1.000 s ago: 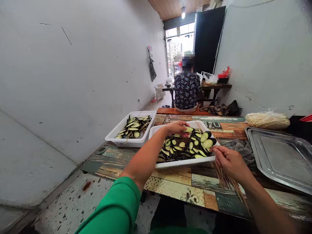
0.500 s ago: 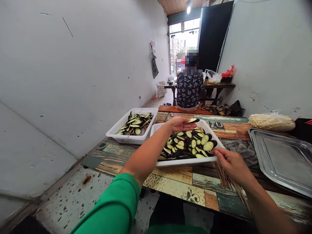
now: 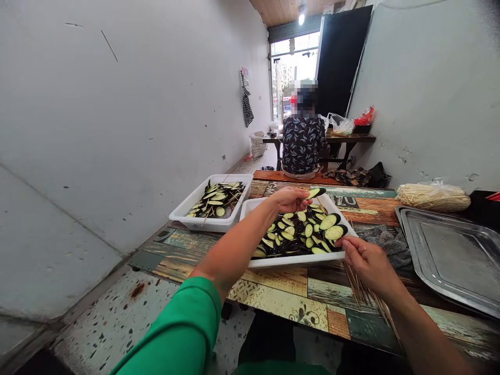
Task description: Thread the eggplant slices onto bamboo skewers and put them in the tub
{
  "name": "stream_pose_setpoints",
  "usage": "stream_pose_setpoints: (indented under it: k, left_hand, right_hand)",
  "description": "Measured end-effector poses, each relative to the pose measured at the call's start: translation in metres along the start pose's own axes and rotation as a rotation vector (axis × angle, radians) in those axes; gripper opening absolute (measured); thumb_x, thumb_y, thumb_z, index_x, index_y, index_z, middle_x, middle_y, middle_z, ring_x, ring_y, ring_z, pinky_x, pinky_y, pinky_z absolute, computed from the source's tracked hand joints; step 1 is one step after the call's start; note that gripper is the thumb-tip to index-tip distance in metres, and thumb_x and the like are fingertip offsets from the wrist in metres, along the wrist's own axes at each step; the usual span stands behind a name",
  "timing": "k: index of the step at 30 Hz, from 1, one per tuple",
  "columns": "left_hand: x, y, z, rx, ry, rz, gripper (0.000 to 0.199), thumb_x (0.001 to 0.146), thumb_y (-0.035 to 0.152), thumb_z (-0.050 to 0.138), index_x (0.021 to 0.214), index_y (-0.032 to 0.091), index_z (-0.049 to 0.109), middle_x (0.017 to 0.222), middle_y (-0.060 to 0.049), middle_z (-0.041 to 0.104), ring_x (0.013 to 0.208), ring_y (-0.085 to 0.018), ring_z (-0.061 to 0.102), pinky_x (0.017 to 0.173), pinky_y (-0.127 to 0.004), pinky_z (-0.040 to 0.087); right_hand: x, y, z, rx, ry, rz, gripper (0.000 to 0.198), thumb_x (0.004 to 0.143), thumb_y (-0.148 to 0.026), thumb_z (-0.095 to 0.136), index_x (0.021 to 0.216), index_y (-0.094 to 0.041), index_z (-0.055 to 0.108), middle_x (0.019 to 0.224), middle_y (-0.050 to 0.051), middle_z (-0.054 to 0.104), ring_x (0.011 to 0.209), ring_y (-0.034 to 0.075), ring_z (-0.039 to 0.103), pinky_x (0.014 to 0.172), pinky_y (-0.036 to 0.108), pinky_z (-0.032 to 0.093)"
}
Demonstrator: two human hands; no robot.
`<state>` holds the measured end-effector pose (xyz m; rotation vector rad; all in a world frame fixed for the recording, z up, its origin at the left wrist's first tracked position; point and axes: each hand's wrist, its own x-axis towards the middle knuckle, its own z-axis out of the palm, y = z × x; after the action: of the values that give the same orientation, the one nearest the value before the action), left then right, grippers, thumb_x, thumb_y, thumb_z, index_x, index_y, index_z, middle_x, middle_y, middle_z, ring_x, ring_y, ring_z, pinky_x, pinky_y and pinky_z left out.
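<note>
Between the fingers of my left hand [image 3: 292, 199] is a single eggplant slice [image 3: 315, 194], held above the far side of a white tub [image 3: 297, 260]. Loose eggplant slices [image 3: 289, 230] lie wet in that tub. My right hand [image 3: 363, 254], at the tub's near right corner, pinches a skewer that is mostly hidden by the fingers. Two skewered eggplant slices [image 3: 333, 227] show at its far end, pale green with dark skin. Under my right wrist, a bundle of bare wooden skewers [image 3: 361, 289] lies on the table.
A second white tub [image 3: 187, 221] with skewered eggplant stands at the left. Metal trays [image 3: 453, 260], a grey cloth [image 3: 385, 242] and a bag of pale thin strands [image 3: 433, 198] lie at the right. A person [image 3: 303, 143] sits ahead, back turned, at another table.
My left fingers have closed on the eggplant slice, which has shifted slightly right and tilted to show more of its pale face. My right hand stays nearly still.
</note>
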<state>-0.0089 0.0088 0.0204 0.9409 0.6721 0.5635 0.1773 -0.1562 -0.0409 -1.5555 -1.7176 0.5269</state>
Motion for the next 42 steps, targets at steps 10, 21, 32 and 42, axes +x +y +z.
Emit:
stream_pose_setpoints:
  k: [10,21,32,42]
  left_hand:
    - [0.004,-0.017,0.017,0.173,-0.056,0.052,0.003,0.081,0.008,0.058,0.079,0.008,0.058,0.060,-0.006,0.061,0.037,-0.001,0.039,0.038,-0.012,0.027]
    - [0.002,-0.017,0.023,0.064,-0.052,0.147,0.008,0.078,0.014,0.065,0.076,0.008,0.059,0.057,-0.002,0.057,0.040,-0.001,0.041,0.040,-0.012,0.029]
    - [0.009,-0.012,0.022,-0.300,0.131,0.132,0.014,0.086,0.005,0.049,0.073,0.011,0.051,0.060,0.001,0.050,0.039,0.002,0.034,0.039,-0.009,0.024]
    - [0.009,0.000,-0.003,-0.389,0.140,0.085,0.020,0.092,0.012,0.040,0.073,0.012,0.046,0.056,0.004,0.045,0.034,0.001,0.028,0.037,-0.012,0.023]
  right_hand:
    - [-0.002,0.003,0.007,0.017,0.096,0.005,0.037,0.086,-0.041,0.039,0.082,-0.017,0.066,0.048,-0.001,0.050,0.043,0.013,0.046,0.044,0.024,0.034]
    - [-0.003,-0.002,0.002,-0.025,0.104,-0.015,0.039,0.087,-0.041,0.041,0.089,-0.015,0.069,0.050,-0.002,0.051,0.045,0.012,0.046,0.046,0.024,0.034]
    - [-0.004,-0.001,-0.003,0.236,-0.022,0.062,0.041,0.087,-0.044,0.041,0.096,-0.012,0.065,0.049,-0.005,0.040,0.043,0.010,0.035,0.042,0.023,0.027]
    - [-0.006,-0.002,0.005,0.178,0.055,0.045,0.039,0.086,-0.045,0.043,0.089,-0.013,0.066,0.048,-0.004,0.041,0.043,0.010,0.037,0.042,0.024,0.028]
